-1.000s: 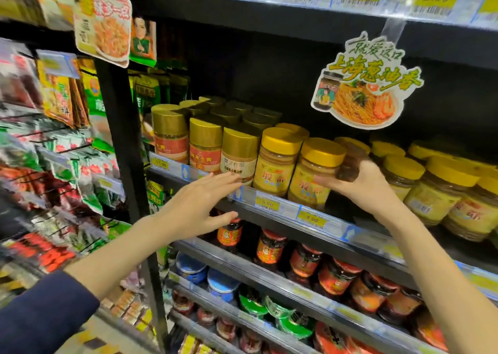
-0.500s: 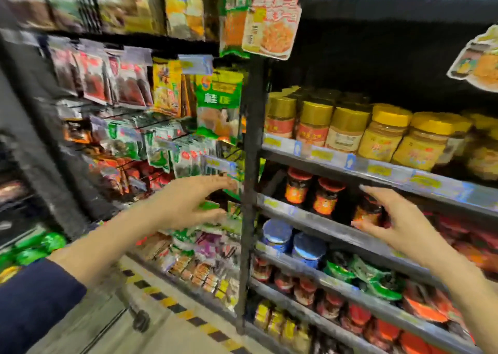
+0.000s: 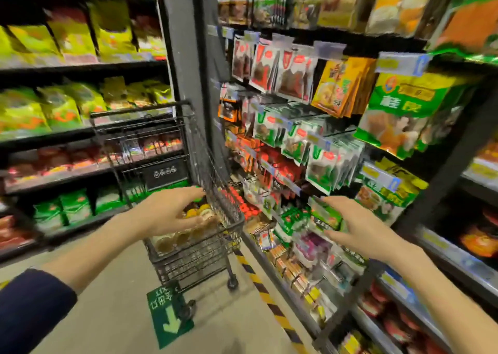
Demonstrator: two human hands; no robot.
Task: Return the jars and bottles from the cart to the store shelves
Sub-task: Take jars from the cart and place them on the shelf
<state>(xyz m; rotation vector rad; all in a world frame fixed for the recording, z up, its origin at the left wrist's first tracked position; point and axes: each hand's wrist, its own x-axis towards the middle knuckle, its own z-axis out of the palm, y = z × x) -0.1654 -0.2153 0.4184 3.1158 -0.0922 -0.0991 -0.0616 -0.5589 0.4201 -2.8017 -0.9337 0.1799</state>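
Note:
A black wire shopping cart [image 3: 215,248] stands in the aisle ahead of me. Several jars with yellow lids [image 3: 199,213] lie in its basket. My left hand [image 3: 167,213] hovers over the cart's near side with spread fingers, holding nothing. My right hand [image 3: 358,229] is open and empty, raised in front of hanging snack packets to the right of the cart. The jar shelves [image 3: 458,259] are at the far right edge, blurred.
Racks of hanging packets [image 3: 296,143] fill the right side. Shelves of bagged goods [image 3: 67,106] line the left. A grey pillar [image 3: 186,57] rises behind the cart. A green floor arrow sticker [image 3: 169,313] and a yellow-black stripe [image 3: 269,297] mark the floor.
My view has swung left from the jar shelf to the cart. My right hand let go of the jar on the shelf and both hands moved toward the cart, empty.

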